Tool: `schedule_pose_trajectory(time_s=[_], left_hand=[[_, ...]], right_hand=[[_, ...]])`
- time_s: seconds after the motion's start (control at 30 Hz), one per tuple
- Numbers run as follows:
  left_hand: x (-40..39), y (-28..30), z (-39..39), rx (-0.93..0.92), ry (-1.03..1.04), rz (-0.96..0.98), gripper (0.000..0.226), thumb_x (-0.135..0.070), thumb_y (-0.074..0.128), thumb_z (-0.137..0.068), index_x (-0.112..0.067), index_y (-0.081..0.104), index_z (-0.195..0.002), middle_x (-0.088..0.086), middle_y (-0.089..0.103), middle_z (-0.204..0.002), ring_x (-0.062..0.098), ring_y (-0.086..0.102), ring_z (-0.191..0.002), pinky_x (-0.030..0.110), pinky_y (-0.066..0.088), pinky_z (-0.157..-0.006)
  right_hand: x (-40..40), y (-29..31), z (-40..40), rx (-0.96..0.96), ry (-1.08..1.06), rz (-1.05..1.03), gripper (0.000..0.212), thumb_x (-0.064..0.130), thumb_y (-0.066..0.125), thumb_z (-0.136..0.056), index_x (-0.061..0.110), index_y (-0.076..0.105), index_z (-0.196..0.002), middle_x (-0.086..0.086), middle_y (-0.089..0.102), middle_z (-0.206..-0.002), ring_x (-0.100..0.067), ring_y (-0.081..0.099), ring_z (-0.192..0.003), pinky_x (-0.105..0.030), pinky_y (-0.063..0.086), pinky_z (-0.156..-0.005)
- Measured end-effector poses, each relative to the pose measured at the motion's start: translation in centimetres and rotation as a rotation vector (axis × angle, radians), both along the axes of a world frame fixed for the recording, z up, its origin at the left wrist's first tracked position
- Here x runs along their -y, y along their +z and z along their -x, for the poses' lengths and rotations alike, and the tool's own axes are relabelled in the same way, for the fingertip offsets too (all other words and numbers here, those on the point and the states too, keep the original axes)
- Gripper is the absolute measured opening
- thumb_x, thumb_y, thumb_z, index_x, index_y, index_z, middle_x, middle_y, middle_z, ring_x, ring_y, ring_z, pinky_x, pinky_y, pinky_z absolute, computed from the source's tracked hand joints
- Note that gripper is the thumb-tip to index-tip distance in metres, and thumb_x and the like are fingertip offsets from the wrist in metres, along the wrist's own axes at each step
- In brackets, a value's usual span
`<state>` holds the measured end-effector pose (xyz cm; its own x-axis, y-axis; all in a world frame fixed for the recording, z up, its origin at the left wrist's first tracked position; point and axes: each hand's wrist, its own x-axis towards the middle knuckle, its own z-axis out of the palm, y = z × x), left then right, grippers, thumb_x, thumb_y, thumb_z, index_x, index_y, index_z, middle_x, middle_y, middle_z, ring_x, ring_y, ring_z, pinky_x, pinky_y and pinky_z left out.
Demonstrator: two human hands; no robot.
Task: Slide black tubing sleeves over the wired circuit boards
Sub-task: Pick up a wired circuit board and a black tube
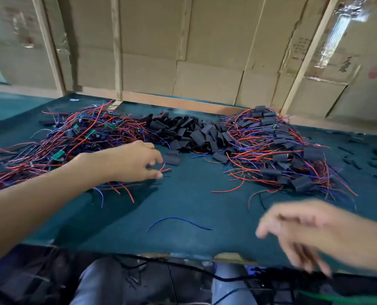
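A heap of green circuit boards with red and blue wires [69,139] lies at the left of the green table. Black tubing sleeves [192,133] are piled in the middle at the back. At the right sits a heap of sleeved boards with wires [282,150]. My left hand [134,160] reaches to the right edge of the left heap, its curved fingertips at red wire ends beside one loose sleeve [171,159]. My right hand [310,234] hovers blurred over the table's front right, fingers spread and holding nothing.
A loose blue wire [178,222] lies on the green table mat [183,201] between my hands. Small black offcuts [359,161] are scattered at the far right. Cardboard panels with wooden posts [205,62] wall the back. My knees show below the front edge.
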<state>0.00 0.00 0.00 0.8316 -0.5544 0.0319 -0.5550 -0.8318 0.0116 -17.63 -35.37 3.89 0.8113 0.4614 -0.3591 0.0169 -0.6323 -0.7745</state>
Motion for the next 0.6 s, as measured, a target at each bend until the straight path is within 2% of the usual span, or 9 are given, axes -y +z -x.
schedule_pose_trajectory(time_s=[0.07,0.13,0.2,0.23,0.3,0.37,0.4,0.5,0.6], left_hand=[[1.2,-0.3,-1.4,-0.025,0.065,-0.097,0.038,-0.043,0.06,-0.097,-0.016,0.063,-0.123,0.005,0.062,-0.114,0.028,0.055,-0.112,0.037,0.045,-0.098],[2.1,-0.6,-2.5,-0.058,0.08,-0.101,0.02,-0.027,0.06,-0.097,-0.009,0.069,-0.098,0.009,0.069,-0.098,0.031,0.061,-0.098,0.036,0.05,-0.085],[2.9,-0.9,-3.4,-0.079,0.084,-0.068,0.015,-0.009,0.056,-0.089,-0.011,0.061,-0.075,0.01,0.063,-0.078,0.03,0.054,-0.076,0.034,0.047,-0.07],[3.2,-1.1,-3.9,-0.079,0.082,-0.048,0.016,-0.005,0.053,-0.084,-0.011,0.057,-0.07,0.012,0.058,-0.073,0.028,0.048,-0.072,0.035,0.045,-0.067],[3.9,-1.4,-4.5,-0.063,0.083,-0.03,0.012,-0.006,0.05,-0.083,-0.003,0.055,-0.073,0.019,0.057,-0.077,0.031,0.05,-0.073,0.04,0.049,-0.069],[4.5,-2.4,-5.4,-0.067,0.095,0.022,0.011,-0.013,0.048,-0.092,-0.006,0.051,-0.085,0.014,0.058,-0.09,0.032,0.056,-0.086,0.044,0.05,-0.079],[4.7,-2.7,-5.8,-0.064,0.113,0.061,0.01,-0.017,0.047,-0.095,-0.009,0.048,-0.09,0.012,0.059,-0.094,0.031,0.057,-0.088,0.043,0.05,-0.081],[5.1,-3.4,-7.1,-0.024,0.136,0.262,0.007,-0.02,0.049,-0.098,-0.014,0.051,-0.098,0.006,0.063,-0.091,0.031,0.06,-0.09,0.037,0.049,-0.078],[5.6,-3.6,-7.7,-0.06,0.123,0.413,0.002,-0.018,0.057,-0.097,-0.017,0.057,-0.098,0.003,0.066,-0.093,0.026,0.062,-0.092,0.037,0.05,-0.083]], right_hand=[[-2.2,1.5,-3.9,0.12,-0.021,-0.03,0.035,0.059,0.063,-0.083,0.029,0.073,-0.1,-0.008,0.071,-0.073,-0.02,0.065,-0.057,-0.028,0.049,-0.042],[-3.9,2.4,-8.8,0.256,-0.097,-0.002,0.029,0.047,0.068,-0.091,0.019,0.074,-0.098,-0.007,0.072,-0.074,-0.022,0.068,-0.061,-0.029,0.052,-0.045],[-5.5,1.5,-13.9,0.39,-0.194,0.062,0.025,0.036,0.066,-0.097,0.012,0.072,-0.098,-0.005,0.073,-0.076,-0.021,0.07,-0.064,-0.032,0.057,-0.049],[-6.2,0.8,-16.4,0.469,-0.239,0.117,0.023,0.035,0.065,-0.099,0.012,0.071,-0.097,-0.005,0.074,-0.079,-0.021,0.072,-0.066,-0.035,0.06,-0.052],[-7.1,-1.3,-21.2,0.588,-0.319,0.252,0.025,0.036,0.063,-0.098,0.012,0.07,-0.103,-0.005,0.074,-0.09,-0.022,0.074,-0.068,-0.036,0.062,-0.058],[-7.4,-3.3,-24.9,0.619,-0.412,0.307,0.036,0.04,0.064,-0.096,0.014,0.066,-0.12,-0.003,0.071,-0.107,-0.021,0.073,-0.067,-0.032,0.062,-0.06],[-7.4,-4.3,-26.3,0.619,-0.449,0.287,0.045,0.043,0.065,-0.094,0.016,0.062,-0.131,-0.005,0.068,-0.118,-0.022,0.074,-0.073,-0.034,0.063,-0.068],[-7.4,-6.7,-28.5,0.68,-0.474,0.301,0.064,0.055,0.071,-0.087,0.022,0.058,-0.141,-0.004,0.065,-0.135,-0.026,0.064,-0.118,-0.037,0.052,-0.098],[-8.0,-8.1,-29.4,0.8,-0.474,0.424,0.069,0.071,0.067,-0.08,0.034,0.061,-0.138,0.004,0.067,-0.134,-0.026,0.056,-0.128,-0.039,0.049,-0.096]])
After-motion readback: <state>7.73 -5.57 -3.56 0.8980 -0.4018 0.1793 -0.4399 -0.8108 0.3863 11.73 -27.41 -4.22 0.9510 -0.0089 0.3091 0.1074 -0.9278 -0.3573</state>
